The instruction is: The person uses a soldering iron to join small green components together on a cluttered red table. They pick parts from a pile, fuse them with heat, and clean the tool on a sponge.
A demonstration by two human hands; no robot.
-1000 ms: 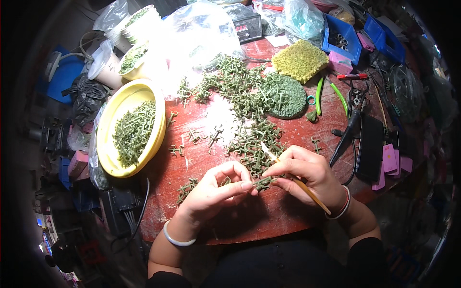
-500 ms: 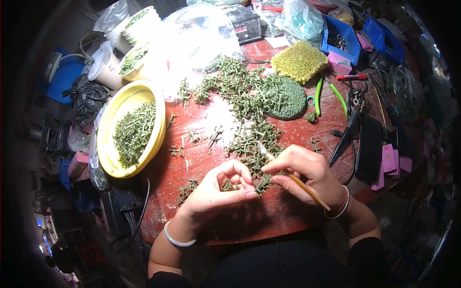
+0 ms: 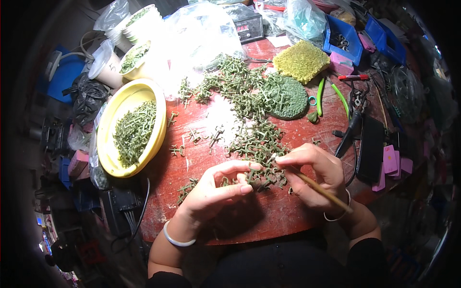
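Note:
My left hand (image 3: 213, 188) is closed in a loose pinch, with a small green branched piece (image 3: 251, 175) at its thumb and fingertips. Another bit of green shows inside the curled fingers. In my right hand (image 3: 317, 175) is a slim wooden-handled tool (image 3: 322, 191), its handle slanting back over the wrist; fingers partly hide its front end. Both hands hover at the near edge of a loose pile of such green pieces (image 3: 252, 139) on the red worktable (image 3: 192, 158). A few single pieces lie left of the pile.
A yellow basin (image 3: 161, 139) of green pieces stands at left, with white tubs (image 3: 103, 67) behind. Past the pile sit a round green pad (image 3: 295, 98), a yellow sponge-like block (image 3: 301, 61) and green-handled pliers (image 3: 320, 98). A black phone-like slab (image 3: 370, 149) and blue bins (image 3: 343, 38) are at right.
My right hand has shifted slightly right, and its tool has swung back with the tip drawn away from the pile. My left fingertips have parted a little around the green piece.

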